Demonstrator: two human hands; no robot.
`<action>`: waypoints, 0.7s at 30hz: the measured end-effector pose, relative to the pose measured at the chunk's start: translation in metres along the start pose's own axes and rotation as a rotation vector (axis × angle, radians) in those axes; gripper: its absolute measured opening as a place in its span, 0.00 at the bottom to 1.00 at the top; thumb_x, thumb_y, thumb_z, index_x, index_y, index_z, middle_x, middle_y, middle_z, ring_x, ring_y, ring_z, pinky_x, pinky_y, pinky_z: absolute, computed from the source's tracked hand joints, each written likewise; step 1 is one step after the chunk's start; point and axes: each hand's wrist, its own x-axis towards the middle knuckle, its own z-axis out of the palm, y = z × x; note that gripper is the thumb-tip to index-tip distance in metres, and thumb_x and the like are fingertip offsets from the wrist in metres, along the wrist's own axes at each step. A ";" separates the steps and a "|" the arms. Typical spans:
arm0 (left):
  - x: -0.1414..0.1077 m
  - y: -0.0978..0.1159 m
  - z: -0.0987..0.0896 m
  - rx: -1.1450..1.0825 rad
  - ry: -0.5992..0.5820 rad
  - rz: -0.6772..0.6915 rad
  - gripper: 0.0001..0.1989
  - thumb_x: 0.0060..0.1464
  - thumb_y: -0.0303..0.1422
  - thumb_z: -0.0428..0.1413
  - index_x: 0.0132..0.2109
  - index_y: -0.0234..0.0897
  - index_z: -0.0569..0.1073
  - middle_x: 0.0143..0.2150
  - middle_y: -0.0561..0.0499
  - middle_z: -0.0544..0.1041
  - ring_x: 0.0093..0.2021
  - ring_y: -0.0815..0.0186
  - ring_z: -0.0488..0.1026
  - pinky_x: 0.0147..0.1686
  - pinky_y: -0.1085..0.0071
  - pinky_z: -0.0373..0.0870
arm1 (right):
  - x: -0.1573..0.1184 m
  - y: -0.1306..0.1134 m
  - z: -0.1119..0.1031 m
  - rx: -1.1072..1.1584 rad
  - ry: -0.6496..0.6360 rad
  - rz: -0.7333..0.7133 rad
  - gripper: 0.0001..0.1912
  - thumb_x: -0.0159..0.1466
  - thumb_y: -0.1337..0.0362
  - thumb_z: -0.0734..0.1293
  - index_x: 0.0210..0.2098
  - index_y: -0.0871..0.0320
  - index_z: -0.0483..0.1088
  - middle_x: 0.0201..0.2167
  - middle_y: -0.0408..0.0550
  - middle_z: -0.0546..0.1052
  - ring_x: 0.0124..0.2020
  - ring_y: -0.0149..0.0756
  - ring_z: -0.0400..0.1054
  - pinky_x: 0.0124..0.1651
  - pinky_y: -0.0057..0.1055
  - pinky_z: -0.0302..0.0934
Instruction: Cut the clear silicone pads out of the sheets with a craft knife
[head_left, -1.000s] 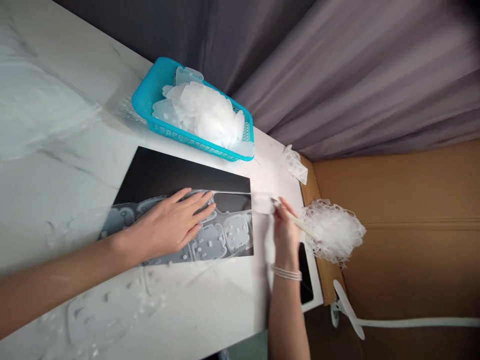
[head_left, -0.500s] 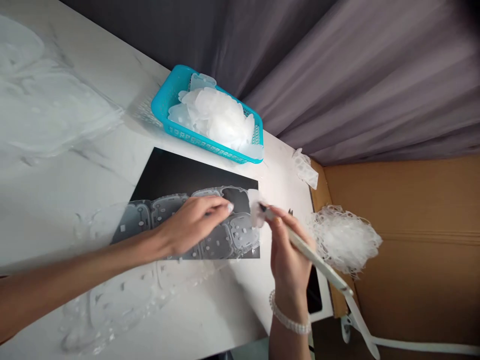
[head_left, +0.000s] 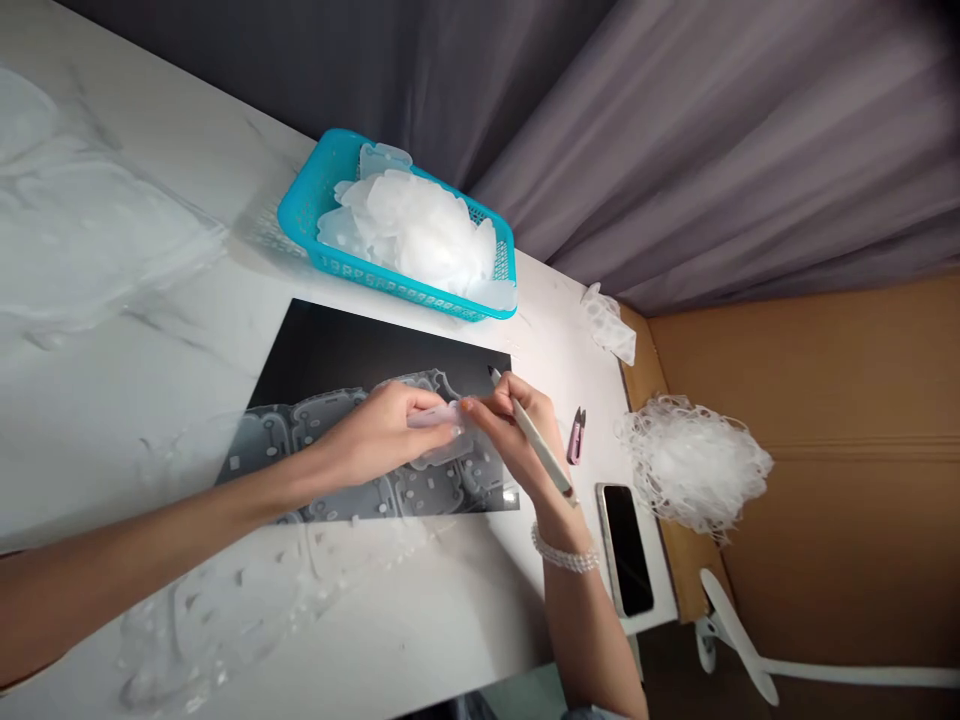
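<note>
My left hand pinches a small translucent plastic piece between thumb and fingers, over the dark mat. My right hand is closed round a white pen-shaped tool with a dark tip. The tool slants across this hand, its tip pointing up and away. The right thumb and a finger also meet the piece at its right end. Below both hands lies a clear plastic sheet with rounded cut-out shapes. It covers part of the black mat and spreads onto the table at the left.
A blue basket full of translucent pieces stands behind the mat. To the right are pink thread snips, a phone and a tangled heap of clear scraps by a cardboard box. More clear sheets lie at the left.
My right hand has moved left to my left hand, bringing the tool with it. The plastic piece is now between both hands. The snips and phone have come into clear view.
</note>
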 end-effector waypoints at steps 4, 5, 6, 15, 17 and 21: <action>0.004 0.001 0.007 0.053 0.092 0.095 0.15 0.57 0.40 0.56 0.26 0.36 0.74 0.20 0.55 0.66 0.22 0.69 0.61 0.22 0.72 0.50 | -0.007 -0.001 0.014 -0.014 0.058 -0.083 0.24 0.62 0.64 0.68 0.23 0.53 0.46 0.20 0.34 0.52 0.22 0.25 0.46 0.25 0.25 0.47; 0.004 0.003 0.009 0.078 0.119 0.116 0.16 0.58 0.38 0.55 0.25 0.36 0.74 0.20 0.55 0.66 0.22 0.70 0.61 0.22 0.72 0.50 | -0.010 -0.001 0.016 -0.044 0.083 -0.112 0.23 0.62 0.64 0.67 0.23 0.53 0.46 0.21 0.35 0.52 0.23 0.25 0.47 0.25 0.25 0.46; 0.004 0.004 0.010 0.113 0.152 0.138 0.16 0.59 0.37 0.54 0.24 0.36 0.73 0.19 0.55 0.65 0.22 0.70 0.61 0.22 0.72 0.51 | -0.012 0.000 0.017 -0.081 0.114 -0.137 0.22 0.63 0.64 0.66 0.24 0.53 0.46 0.21 0.35 0.52 0.23 0.25 0.49 0.26 0.25 0.46; -0.012 0.004 -0.016 -0.206 0.345 -0.039 0.16 0.52 0.42 0.64 0.43 0.36 0.82 0.36 0.48 0.83 0.35 0.61 0.80 0.36 0.70 0.73 | 0.023 0.062 -0.028 -0.175 0.374 -0.022 0.20 0.61 0.62 0.67 0.23 0.53 0.50 0.19 0.37 0.62 0.33 0.39 0.74 0.34 0.29 0.58; -0.018 0.001 -0.022 -0.309 0.277 -0.076 0.17 0.52 0.43 0.65 0.45 0.36 0.82 0.38 0.47 0.84 0.36 0.61 0.80 0.37 0.69 0.74 | 0.024 0.064 -0.034 -0.199 0.357 -0.033 0.20 0.60 0.60 0.70 0.24 0.53 0.52 0.21 0.38 0.67 0.39 0.44 0.76 0.39 0.32 0.61; -0.030 -0.002 -0.024 -0.523 0.159 -0.138 0.15 0.54 0.42 0.64 0.45 0.37 0.83 0.41 0.45 0.84 0.39 0.59 0.80 0.41 0.66 0.77 | 0.003 0.036 -0.022 -0.109 0.325 -0.135 0.20 0.62 0.58 0.70 0.28 0.52 0.52 0.40 0.50 0.80 0.54 0.47 0.71 0.53 0.43 0.60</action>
